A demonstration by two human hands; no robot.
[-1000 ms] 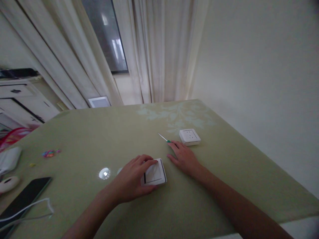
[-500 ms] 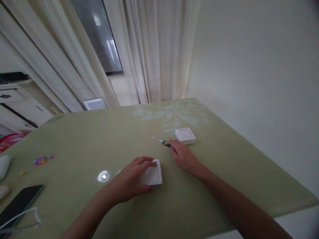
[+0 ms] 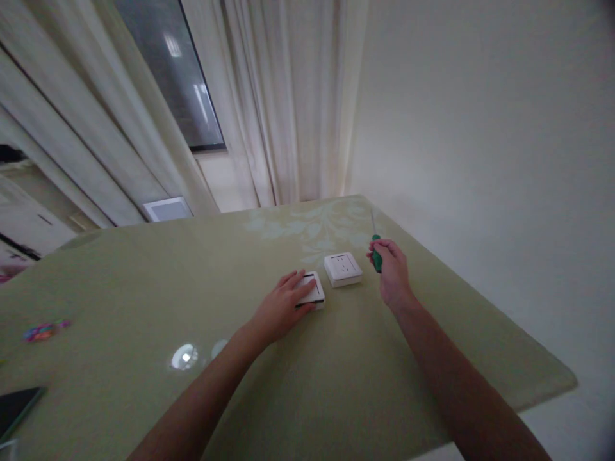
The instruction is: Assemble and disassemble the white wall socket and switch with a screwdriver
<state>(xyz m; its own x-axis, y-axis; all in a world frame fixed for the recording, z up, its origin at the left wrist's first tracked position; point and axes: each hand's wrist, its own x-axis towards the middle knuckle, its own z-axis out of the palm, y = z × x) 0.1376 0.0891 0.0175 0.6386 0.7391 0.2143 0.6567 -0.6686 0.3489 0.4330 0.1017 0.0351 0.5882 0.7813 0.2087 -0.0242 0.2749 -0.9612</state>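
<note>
My left hand (image 3: 280, 308) lies over a white wall switch (image 3: 312, 292) on the green table, fingers curled on its top and near edge. Just to the right of the switch sits a white wall socket (image 3: 342, 269). My right hand (image 3: 393, 272) is lifted off the table to the right of the socket and is closed round the green handle of a small screwdriver (image 3: 376, 250), whose thin metal shaft points up and away from me.
The green tablecloth (image 3: 144, 288) covers the table; its right edge runs close to a plain wall. A small colourful object (image 3: 42, 331) lies far left and a dark phone (image 3: 16, 410) sits at the lower left corner. Curtains and a window stand behind.
My right hand picked the screwdriver up from the table and raised it to the right of the socket. My left hand slid the switch forward, next to the socket.
</note>
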